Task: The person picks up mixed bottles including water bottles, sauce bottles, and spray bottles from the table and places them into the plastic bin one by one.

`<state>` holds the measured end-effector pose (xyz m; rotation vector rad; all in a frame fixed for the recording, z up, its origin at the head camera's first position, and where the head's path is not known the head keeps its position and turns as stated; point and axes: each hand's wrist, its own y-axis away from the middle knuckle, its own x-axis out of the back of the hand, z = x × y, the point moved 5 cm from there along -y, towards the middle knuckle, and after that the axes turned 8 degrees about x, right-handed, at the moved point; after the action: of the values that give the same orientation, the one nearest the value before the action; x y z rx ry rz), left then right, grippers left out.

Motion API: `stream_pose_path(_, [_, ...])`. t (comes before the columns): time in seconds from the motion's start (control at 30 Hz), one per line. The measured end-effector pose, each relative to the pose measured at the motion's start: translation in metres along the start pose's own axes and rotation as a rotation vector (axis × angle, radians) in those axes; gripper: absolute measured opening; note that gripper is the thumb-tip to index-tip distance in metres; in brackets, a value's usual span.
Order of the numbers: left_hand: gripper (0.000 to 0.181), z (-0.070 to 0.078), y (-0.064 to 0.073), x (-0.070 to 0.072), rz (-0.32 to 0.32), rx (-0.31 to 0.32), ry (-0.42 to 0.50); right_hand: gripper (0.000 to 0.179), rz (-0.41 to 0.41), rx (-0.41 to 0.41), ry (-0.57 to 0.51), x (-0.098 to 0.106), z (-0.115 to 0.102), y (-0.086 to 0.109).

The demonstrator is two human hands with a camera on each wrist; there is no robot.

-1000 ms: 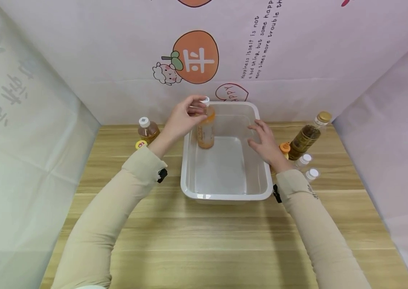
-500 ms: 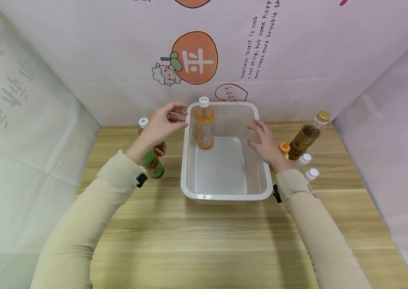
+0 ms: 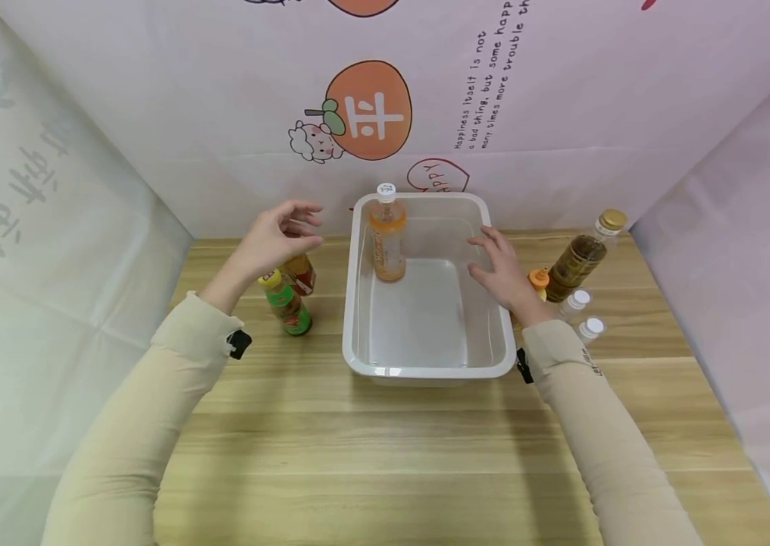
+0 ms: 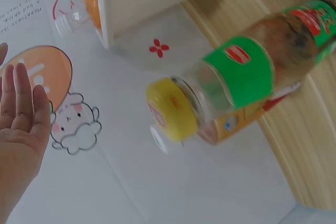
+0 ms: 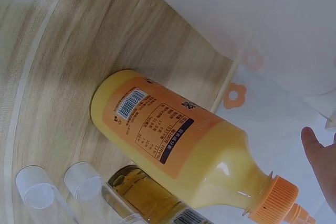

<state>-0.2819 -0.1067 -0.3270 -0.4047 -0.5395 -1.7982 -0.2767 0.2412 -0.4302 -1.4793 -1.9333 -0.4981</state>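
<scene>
My left hand [image 3: 276,239] hovers above two bottles left of the white plastic basin [image 3: 426,372], holding nothing, its fingers loosely bent. Under it stand a green-labelled bottle [image 4: 241,72] with a yellow cap and, just behind, a bottle with amber contents [image 3: 301,274], its top hidden by the hand. Inside the basin's back left corner, an orange-tinted bottle [image 3: 388,246] with a white cap stands upright. My right hand [image 3: 502,274] is at the basin's right rim with fingers spread and grips nothing; whether it touches the rim I cannot tell. Beside it stands a yellow squeeze bottle [image 5: 173,135].
Right of the basin stand a gold-capped bottle of dark yellow liquid [image 3: 577,262] and two clear bottles, one nearer the back [image 3: 574,302] and one in front [image 3: 590,329], both white-capped. A printed cloth wall [image 3: 221,152] closes off the back of the wooden table [image 3: 392,455].
My left hand has let go of the orange-tinted bottle in the basin and moved left, out over the bottles beside it. The right hand has stayed at the rim.
</scene>
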Motion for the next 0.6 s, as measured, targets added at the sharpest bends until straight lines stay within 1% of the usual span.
stream_pose_path(0.37, [0.046,-0.024,0.013,0.018,-0.003,0.023,-0.089,0.050,0.005,0.002,-0.002,0.000,0.001,0.000])
stream_pose_path(0.6, [0.052,-0.039,0.022,0.027,-0.041,0.052,-0.125,0.050,0.002,0.005,-0.006,0.000,0.001,0.000])
